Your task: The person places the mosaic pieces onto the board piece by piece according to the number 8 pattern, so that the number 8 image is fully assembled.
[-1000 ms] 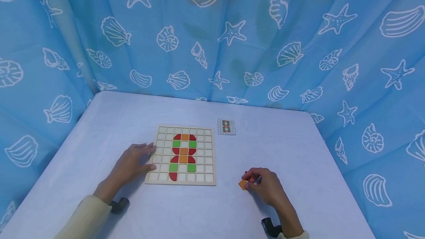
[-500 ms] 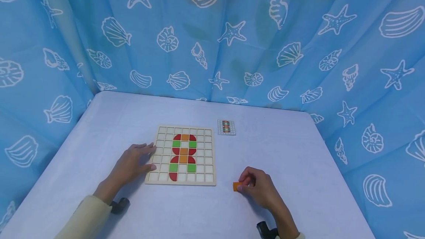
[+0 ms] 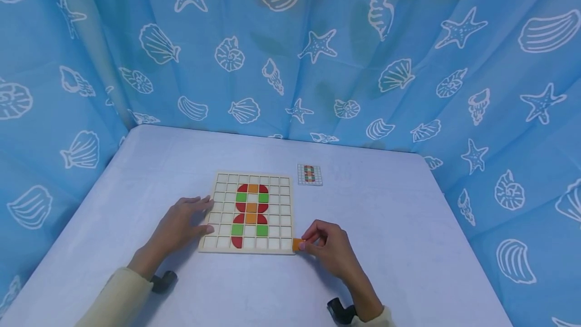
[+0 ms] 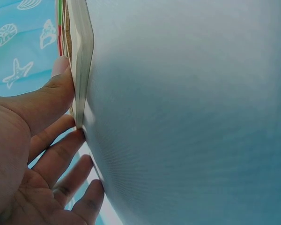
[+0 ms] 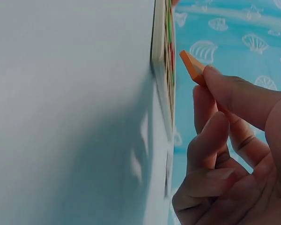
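Observation:
A wooden grid board lies flat on the table, with red rounded, green square and orange square tiles set in its middle columns. At its left edge is my left hand, thumb and fingertips touching the rim with fingers fairly straight. My right hand pinches an orange square tile between thumb and finger, by the board's lower right corner. In the right wrist view that orange tile is held tilted, off the table. Whether anything else sits inside the curled fingers is hidden.
A small pattern card with a similar red, green and orange design lies behind the board's right side. White cloth covers the table, and a blue shell-print curtain hangs along its back and sides.
My right hand has moved left with the orange tile, from the table at right to the board's corner. A bit of red seen earlier at its fingers no longer shows. The left hand stays put.

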`<action>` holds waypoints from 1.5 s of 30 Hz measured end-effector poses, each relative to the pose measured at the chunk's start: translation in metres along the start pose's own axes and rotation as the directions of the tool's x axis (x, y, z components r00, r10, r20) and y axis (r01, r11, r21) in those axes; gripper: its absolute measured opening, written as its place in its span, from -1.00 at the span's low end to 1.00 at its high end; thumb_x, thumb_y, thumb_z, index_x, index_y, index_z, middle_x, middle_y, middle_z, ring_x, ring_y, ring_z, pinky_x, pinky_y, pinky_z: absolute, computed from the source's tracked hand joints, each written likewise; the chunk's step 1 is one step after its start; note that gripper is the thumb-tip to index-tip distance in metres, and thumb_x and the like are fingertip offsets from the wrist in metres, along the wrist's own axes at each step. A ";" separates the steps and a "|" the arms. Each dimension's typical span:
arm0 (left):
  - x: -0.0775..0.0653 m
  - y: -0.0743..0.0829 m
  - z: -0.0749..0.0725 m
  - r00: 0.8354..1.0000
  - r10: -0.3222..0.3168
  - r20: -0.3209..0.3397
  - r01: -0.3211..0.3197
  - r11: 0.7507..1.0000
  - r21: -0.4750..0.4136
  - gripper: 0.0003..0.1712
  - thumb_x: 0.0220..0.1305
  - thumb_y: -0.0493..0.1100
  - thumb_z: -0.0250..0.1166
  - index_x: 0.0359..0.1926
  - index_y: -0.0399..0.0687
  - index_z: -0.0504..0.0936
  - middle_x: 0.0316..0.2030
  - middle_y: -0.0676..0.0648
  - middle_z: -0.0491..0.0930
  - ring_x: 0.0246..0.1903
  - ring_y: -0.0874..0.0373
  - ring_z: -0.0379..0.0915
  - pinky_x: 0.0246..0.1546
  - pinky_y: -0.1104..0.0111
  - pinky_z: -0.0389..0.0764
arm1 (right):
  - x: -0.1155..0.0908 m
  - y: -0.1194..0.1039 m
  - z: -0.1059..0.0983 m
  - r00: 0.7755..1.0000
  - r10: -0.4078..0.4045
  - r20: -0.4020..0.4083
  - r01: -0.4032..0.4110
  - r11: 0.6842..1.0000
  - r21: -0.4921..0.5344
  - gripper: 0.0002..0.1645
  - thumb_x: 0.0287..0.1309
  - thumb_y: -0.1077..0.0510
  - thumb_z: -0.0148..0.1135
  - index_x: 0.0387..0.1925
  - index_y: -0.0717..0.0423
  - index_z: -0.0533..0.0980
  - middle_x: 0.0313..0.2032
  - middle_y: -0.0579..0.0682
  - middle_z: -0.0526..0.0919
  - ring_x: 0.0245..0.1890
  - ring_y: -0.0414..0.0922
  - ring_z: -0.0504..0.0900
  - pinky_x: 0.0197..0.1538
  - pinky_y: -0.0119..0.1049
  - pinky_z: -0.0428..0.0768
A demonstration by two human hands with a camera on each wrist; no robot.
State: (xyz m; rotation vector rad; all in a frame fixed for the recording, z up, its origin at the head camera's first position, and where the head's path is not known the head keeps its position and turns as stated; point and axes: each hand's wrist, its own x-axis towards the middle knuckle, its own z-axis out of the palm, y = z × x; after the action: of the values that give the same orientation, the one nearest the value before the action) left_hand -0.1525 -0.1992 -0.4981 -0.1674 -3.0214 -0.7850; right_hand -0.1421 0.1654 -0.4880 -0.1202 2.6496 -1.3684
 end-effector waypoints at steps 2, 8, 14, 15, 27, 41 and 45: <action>0.000 0.000 0.000 1.000 0.001 -0.001 -0.001 1.000 0.002 -0.15 0.16 -0.10 0.64 0.45 -0.14 0.54 0.46 -0.22 0.51 0.48 -0.35 0.35 0.41 -0.24 0.49 | 0.003 -0.006 0.006 1.000 -0.022 0.013 0.022 1.000 0.003 -0.79 0.10 0.19 0.63 -0.34 -0.06 0.68 -0.42 -0.11 0.72 -0.50 -0.08 0.45 -0.51 -0.41 0.42; -0.002 0.001 -0.001 1.000 0.000 0.005 0.000 1.000 0.005 -0.15 0.16 -0.10 0.64 0.45 -0.15 0.54 0.46 -0.24 0.51 0.48 -0.36 0.34 0.41 -0.25 0.48 | 0.010 -0.022 0.026 0.997 -0.053 0.047 0.052 0.999 0.007 -0.80 0.14 0.13 0.62 -0.33 -0.08 0.67 -0.40 -0.14 0.72 -0.47 -0.06 0.49 -0.49 -0.42 0.48; -0.002 0.002 -0.002 1.000 0.000 0.004 0.000 1.000 0.011 -0.14 0.16 -0.11 0.64 0.46 -0.15 0.53 0.46 -0.25 0.51 0.47 -0.37 0.34 0.40 -0.26 0.49 | 0.017 -0.038 0.047 0.995 -0.063 0.074 0.062 0.998 0.011 -0.79 0.15 0.13 0.62 -0.38 -0.08 0.64 -0.42 -0.13 0.68 -0.40 -0.08 0.56 -0.46 -0.42 0.53; -0.002 0.003 -0.002 1.000 0.000 0.003 0.000 1.000 0.008 -0.14 0.16 -0.11 0.64 0.46 -0.15 0.53 0.46 -0.25 0.51 0.47 -0.37 0.34 0.40 -0.26 0.49 | 0.018 -0.040 0.051 0.995 -0.065 0.080 0.065 0.998 0.009 -0.78 0.15 0.13 0.61 -0.39 -0.09 0.64 -0.43 -0.14 0.68 -0.39 -0.09 0.57 -0.45 -0.42 0.55; 0.000 0.002 -0.001 1.000 -0.014 0.009 0.014 1.000 -0.011 -0.14 0.17 -0.10 0.63 0.47 -0.13 0.52 0.48 -0.24 0.49 0.49 -0.36 0.32 0.42 -0.26 0.47 | 0.026 -0.056 0.077 0.995 -0.053 0.089 0.065 0.988 -0.143 -0.72 0.12 0.06 0.64 -0.47 -0.15 0.61 -0.52 -0.19 0.62 -0.43 -0.21 0.59 -0.37 -0.32 0.54; -0.001 0.001 -0.001 1.000 0.004 0.001 -0.004 1.000 -0.011 -0.15 0.17 -0.11 0.63 0.46 -0.15 0.53 0.47 -0.25 0.50 0.48 -0.38 0.33 0.41 -0.28 0.46 | 0.027 -0.065 0.083 0.997 -0.036 0.072 0.050 0.974 -0.219 -0.70 0.12 0.03 0.65 -0.51 -0.14 0.60 -0.60 -0.17 0.58 -0.53 -0.22 0.54 -0.48 -0.34 0.48; -0.001 0.000 -0.001 1.000 0.010 -0.006 -0.010 1.000 -0.004 -0.15 0.17 -0.11 0.63 0.45 -0.15 0.53 0.46 -0.26 0.50 0.47 -0.38 0.34 0.41 -0.27 0.48 | 0.027 -0.067 0.085 0.997 -0.022 0.079 0.038 0.976 -0.217 -0.70 0.11 0.04 0.65 -0.48 -0.13 0.59 -0.59 -0.18 0.58 -0.52 -0.22 0.54 -0.46 -0.34 0.47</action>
State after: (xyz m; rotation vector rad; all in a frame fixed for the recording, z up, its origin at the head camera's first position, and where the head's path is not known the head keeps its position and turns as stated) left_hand -0.1514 -0.1993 -0.4975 -0.1795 -3.0117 -0.7888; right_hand -0.1536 0.0544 -0.4845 -0.2340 2.7355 -1.0540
